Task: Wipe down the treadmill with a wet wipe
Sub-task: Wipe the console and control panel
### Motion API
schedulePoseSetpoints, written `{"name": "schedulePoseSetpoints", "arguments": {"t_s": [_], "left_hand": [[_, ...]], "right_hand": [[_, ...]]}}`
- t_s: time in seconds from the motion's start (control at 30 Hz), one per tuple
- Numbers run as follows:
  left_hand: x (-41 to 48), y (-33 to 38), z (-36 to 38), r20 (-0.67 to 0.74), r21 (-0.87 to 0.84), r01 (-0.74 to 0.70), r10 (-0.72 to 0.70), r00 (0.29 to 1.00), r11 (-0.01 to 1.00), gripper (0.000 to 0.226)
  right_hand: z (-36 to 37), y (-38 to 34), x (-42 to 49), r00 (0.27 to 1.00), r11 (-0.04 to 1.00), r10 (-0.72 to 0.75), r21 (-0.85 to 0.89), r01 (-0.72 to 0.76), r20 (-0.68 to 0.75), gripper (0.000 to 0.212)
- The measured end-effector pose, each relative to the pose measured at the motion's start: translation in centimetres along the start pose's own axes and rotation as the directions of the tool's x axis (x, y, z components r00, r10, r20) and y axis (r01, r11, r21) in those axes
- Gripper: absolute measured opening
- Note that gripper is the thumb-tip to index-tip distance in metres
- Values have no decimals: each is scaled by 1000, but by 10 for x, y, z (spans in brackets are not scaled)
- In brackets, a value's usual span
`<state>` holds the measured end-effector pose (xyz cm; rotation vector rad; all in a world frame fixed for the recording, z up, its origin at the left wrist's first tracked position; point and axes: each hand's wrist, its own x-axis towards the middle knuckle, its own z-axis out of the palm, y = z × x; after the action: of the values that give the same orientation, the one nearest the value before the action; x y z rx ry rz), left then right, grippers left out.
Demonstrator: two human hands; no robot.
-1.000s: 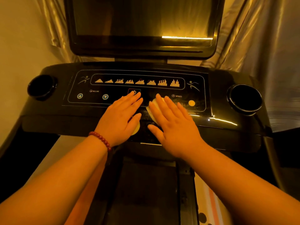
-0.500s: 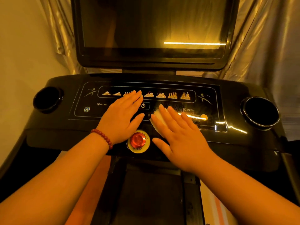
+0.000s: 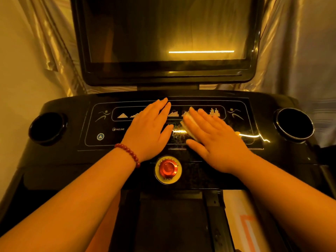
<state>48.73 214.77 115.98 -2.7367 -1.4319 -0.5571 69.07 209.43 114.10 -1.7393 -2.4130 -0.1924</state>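
Most of the wet wipe [image 3: 189, 124] was hidden under the right hand [image 3: 216, 140]; only a pale folded edge showed beside the index finger, pressed flat on the treadmill console [image 3: 60, 160] right of its centre. The right fingers lay nearly together, flat over the wipe, thumb out to the side. The left hand [image 3: 149, 131] lay palm down just beside it, fingers pressed together, reaching the far edge of the printed panel, holding nothing. Between them the two hands covered several of the program icons and the right-hand labels; the wet glare there was hard to read. One red emergency stop button [image 3: 168, 168] sat at the near edge, clear of both wrists. Two cup holders, one at the left end [image 3: 47, 127] and one at the right end [image 3: 293, 122]. One dark screen [image 3: 163, 33] stood behind, top cut off. One red bead bracelet [image 3: 129, 153] circled the left wrist.
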Motion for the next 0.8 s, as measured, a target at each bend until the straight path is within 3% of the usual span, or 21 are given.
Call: {"name": "schedulePoseSetpoints", "arguments": {"t_s": [0.13,0.33,0.57,0.7,0.8], "left_hand": [[6,1,4,33,30,-28,27,999,999,60],[7,-2,6,36,32,-30,29,999,999,58],[6,-2,5,52,55,-37,34,998,998,59],[7,-2,6,48,38,-34,32,998,999,59],[7,-1,5,43,31,-38,37,998,999,58]], "right_hand": [[-13,11,29,990,990,138,3,-138,-3,70],[0,-5,-7,998,998,-59,-9,59,19,70],[-21,27,42,978,978,207,34,-208,13,70],[-6,1,18,1000,1000,-1,15,1,4,69],[-10,17,12,1000,999,-12,38,12,15,67]]}}
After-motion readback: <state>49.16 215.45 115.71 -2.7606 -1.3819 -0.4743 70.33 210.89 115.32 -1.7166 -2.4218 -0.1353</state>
